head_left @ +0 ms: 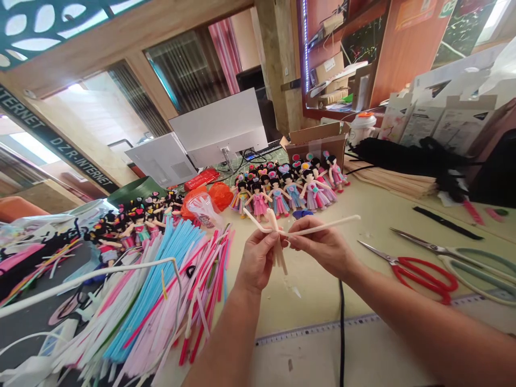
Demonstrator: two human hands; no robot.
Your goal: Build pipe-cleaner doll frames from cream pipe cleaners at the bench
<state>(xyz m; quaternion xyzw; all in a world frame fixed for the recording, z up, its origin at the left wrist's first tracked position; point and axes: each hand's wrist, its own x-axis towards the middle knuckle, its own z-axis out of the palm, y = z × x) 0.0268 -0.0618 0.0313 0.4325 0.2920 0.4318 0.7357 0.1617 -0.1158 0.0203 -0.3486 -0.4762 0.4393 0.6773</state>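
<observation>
Cream pipe cleaners (278,252), bundled together, stand between my two hands over the table. My left hand (260,255) pinches the bundle at its middle, thumb across the front. One stem sticks out bent toward the upper left. My right hand (318,242) is closed on a long stem running off to the right, its fingertips close beside the bundle. Behind the hands several small dolls (278,196) in pink, blue and purple dresses stand in rows. To the right of my right hand lie red-handled scissors (419,271).
Loose pipe cleaners (141,301) in blue, pink and white are heaped at left. Green-handled scissors (463,252) and a black strip (447,222) lie at right. A monitor (221,126) and a cardboard box (318,140) stand behind. A black cable (342,333) crosses the front edge.
</observation>
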